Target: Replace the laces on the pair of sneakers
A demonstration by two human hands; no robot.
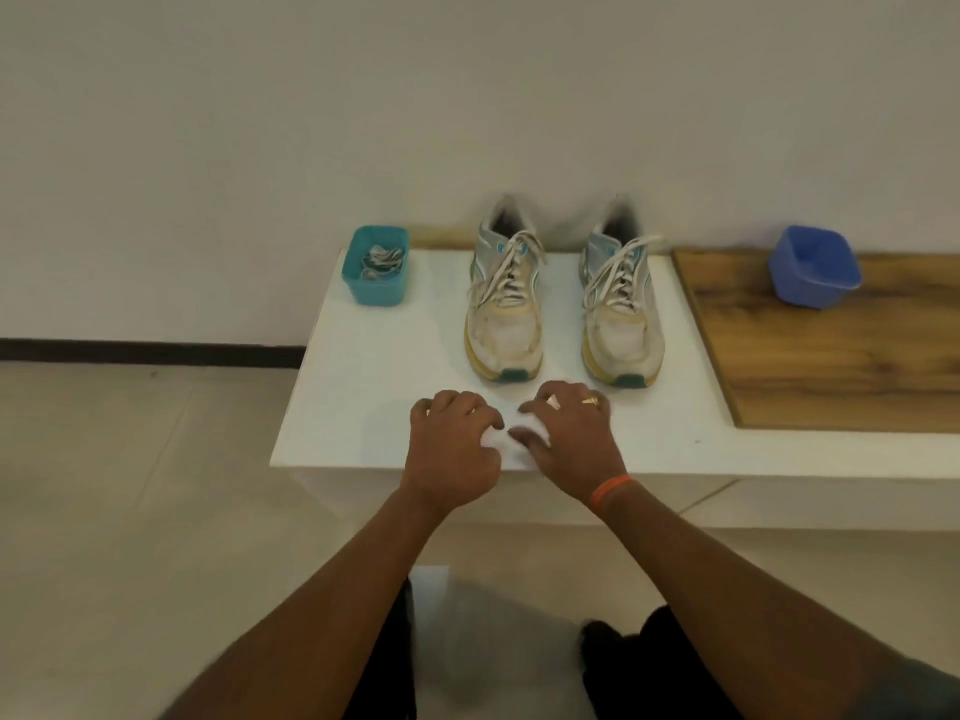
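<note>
While laced, sneakers [563,298] just beyond both hands [511,433].

Both bare forearms are extended forward, converging. Left hand [451,433] and right hand [569,433] are held side by side, knuckles up, fingers curled downward, fingertips nearly meeting. An orange wristband [610,491] is worn on the right wrist.

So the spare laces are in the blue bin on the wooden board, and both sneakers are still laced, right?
Not quite. The head view shows the spare laces in the teal bin on the white surface, left of the sneakers. The blue bin on the wooden board looks empty. Both sneakers are laced.
</note>
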